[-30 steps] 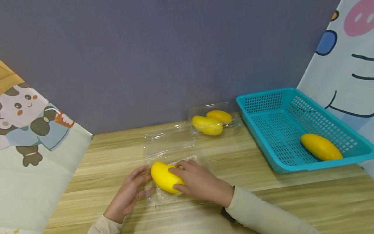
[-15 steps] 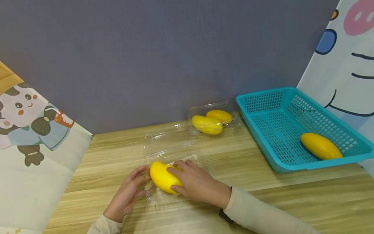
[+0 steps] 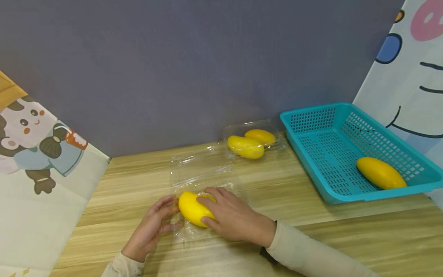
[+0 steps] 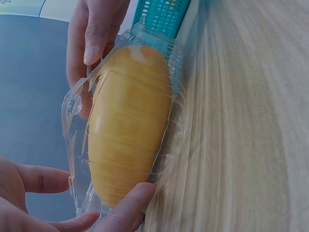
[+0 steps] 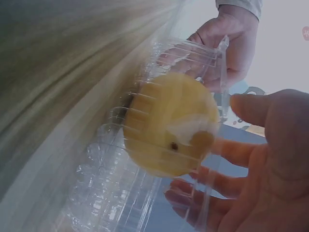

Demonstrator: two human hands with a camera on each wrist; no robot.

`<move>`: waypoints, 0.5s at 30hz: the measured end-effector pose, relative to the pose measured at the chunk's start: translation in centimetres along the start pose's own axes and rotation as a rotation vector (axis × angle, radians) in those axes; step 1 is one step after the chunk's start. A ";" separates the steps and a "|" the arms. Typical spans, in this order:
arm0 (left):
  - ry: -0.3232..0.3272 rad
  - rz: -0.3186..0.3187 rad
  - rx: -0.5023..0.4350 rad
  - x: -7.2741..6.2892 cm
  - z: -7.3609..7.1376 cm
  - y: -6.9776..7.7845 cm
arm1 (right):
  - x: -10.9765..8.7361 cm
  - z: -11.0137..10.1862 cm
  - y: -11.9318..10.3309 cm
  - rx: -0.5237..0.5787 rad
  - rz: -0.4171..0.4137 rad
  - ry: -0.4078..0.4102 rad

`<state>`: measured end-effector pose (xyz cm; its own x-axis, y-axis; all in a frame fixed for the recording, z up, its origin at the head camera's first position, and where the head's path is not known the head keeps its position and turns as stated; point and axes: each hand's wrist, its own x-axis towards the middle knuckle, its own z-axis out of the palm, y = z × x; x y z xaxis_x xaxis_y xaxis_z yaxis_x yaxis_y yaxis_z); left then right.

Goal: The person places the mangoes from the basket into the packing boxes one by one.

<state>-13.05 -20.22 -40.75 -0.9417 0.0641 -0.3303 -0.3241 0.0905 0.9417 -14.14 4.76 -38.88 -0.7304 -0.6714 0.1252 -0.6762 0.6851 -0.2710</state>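
While mango [image 3: 193,209] lies under right grip [image 3: 235,217] | left grip [image 3: 152,225] touches clear box [image 3: 194,234]

The person's left hand [image 3: 150,227] reaches in from the lower left of the head view, palm turned inward, its fingers parted and only loosely curved. The sleeved right forearm [image 3: 311,250] slants in from the lower right, the right wrist [image 3: 266,231] showing past the cuff. The right hand [image 3: 235,217] is palm down, its fingers bent and the right thumb [image 3: 210,222] set apart on the near side. How firmly the left fingertips press is hard to tell
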 end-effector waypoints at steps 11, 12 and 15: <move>0.002 0.003 -0.010 0.0 0.1 0.0 | 0.0 0.1 -0.1 -0.058 -0.034 -0.038; 0.004 0.000 -0.011 0.0 0.1 0.0 | 0.0 0.1 -0.1 -0.057 -0.035 -0.037; 0.003 0.000 -0.013 0.0 0.1 0.0 | 0.0 0.1 -0.1 -0.054 -0.038 -0.031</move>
<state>-13.10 -20.08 -40.75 -0.9420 0.0615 -0.3299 -0.3250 0.0772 0.9426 -14.05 4.66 -38.99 -0.7012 -0.7053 0.1044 -0.7083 0.6725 -0.2144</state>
